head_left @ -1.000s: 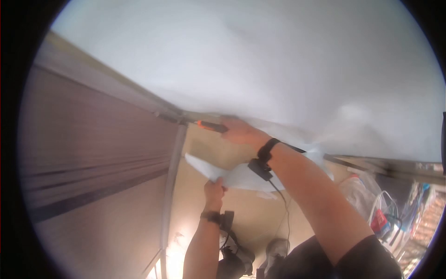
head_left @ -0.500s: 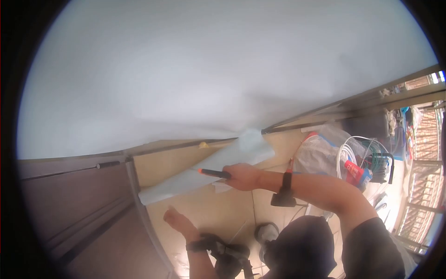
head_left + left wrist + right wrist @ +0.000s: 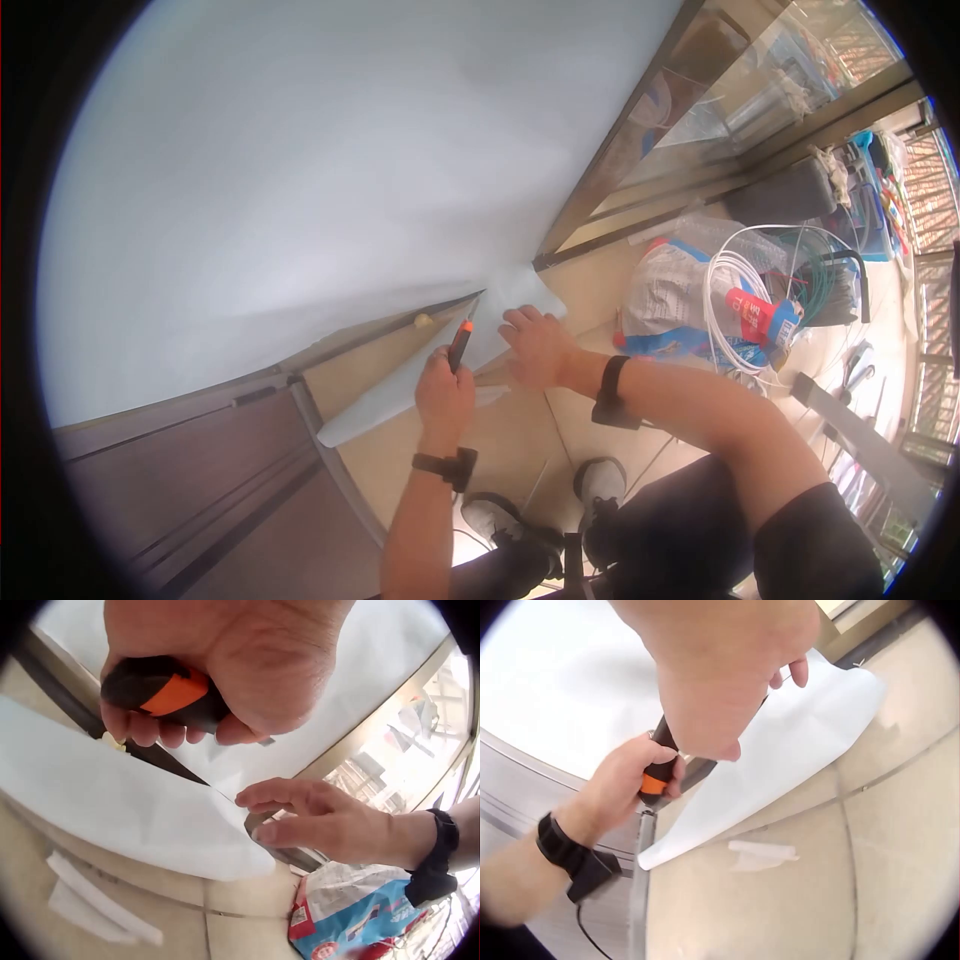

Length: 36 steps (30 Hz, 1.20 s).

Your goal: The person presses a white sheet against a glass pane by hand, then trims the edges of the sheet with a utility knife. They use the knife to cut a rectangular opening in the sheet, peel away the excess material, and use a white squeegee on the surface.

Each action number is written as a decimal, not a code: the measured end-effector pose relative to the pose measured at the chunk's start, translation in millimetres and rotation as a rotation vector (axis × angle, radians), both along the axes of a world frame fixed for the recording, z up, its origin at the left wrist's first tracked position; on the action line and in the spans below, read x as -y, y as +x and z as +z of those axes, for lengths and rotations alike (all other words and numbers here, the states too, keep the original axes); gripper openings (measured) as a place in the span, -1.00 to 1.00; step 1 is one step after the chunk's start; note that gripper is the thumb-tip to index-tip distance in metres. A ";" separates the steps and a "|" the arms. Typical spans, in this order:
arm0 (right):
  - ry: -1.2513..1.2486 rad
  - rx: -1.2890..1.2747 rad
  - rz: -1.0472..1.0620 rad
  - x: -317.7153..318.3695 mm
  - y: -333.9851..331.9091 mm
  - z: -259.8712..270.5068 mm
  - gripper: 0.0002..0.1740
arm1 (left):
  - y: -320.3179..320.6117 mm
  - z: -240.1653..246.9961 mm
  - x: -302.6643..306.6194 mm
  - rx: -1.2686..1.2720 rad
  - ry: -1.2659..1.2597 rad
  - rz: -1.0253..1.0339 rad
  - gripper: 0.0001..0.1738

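My left hand point(image 3: 445, 398) grips a black and orange utility knife point(image 3: 461, 345), its thin blade pointing up at the lower edge of a large white sheet point(image 3: 350, 190). The sheet spreads over a framed panel, and a cut strip point(image 3: 385, 402) hangs from it, still joined near the frame's corner. Beside the knife, my right hand point(image 3: 540, 350) reaches over the strip's joined end. In the left wrist view the right hand point(image 3: 322, 831) has its thumb and fingers apart, fingertips right at the sheet's edge, while the left fingers wrap the knife handle point(image 3: 176, 694).
On the right lie a plastic bag point(image 3: 670, 305), a coil of white cable point(image 3: 730, 285) and a red and blue package point(image 3: 760, 318). A brown panel point(image 3: 200, 490) stands at left. A small white scrap point(image 3: 761, 853) lies on the tiled floor.
The utility knife has passed from my right hand to my left. My left hand has risen to the strip, and the right has moved to the strip's joined end. The view has turned rightward.
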State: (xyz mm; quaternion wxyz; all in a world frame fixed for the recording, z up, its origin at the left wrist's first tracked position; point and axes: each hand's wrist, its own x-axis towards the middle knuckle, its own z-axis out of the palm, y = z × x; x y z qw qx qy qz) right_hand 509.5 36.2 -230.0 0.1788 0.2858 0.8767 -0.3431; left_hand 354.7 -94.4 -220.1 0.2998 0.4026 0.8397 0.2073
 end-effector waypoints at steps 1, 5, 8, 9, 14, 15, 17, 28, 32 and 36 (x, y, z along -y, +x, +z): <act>0.125 -0.114 0.061 -4.4 2.2 -5.4 -0.18 | -13.3 1.1 -8.9 -0.131 -0.011 -0.158 -0.57; 0.369 -0.260 0.249 5.0 -11.7 -47.5 -0.14 | -58.1 -23.8 -54.6 -0.146 0.198 -0.442 -0.57; 0.569 -0.194 0.206 10.2 -23.7 -50.0 -0.20 | -58.1 -20.8 -89.6 0.005 0.104 -0.544 -0.58; 0.567 -0.195 0.197 10.9 -28.0 -58.8 -0.20 | -55.9 -19.0 -97.5 0.039 0.008 -0.567 -0.59; 0.498 -0.099 0.012 10.4 -31.2 -97.1 -0.51 | -55.2 -36.7 -105.2 -0.076 -0.053 -0.638 -0.56; 0.498 -0.099 0.009 8.4 -30.0 -95.4 -0.51 | -59.1 -41.7 -104.0 -0.098 -0.031 -0.635 -0.55; 0.376 0.016 0.122 10.7 -18.8 -79.6 -0.62 | -59.5 -39.8 -100.6 -0.089 -0.067 -0.626 -0.54; 0.415 -0.347 -0.897 -35.0 13.5 -89.9 -0.32 | -54.3 -10.7 -113.7 -0.112 -0.053 -0.579 -0.53; 0.133 -0.189 -1.082 -51.9 2.2 -78.5 -0.32 | -63.1 -19.2 -112.5 -0.149 0.025 -0.627 -0.52; -0.079 -0.135 -1.012 -68.1 9.2 -88.1 -0.44 | -59.5 -11.8 -106.0 -0.119 -0.054 -0.587 -0.54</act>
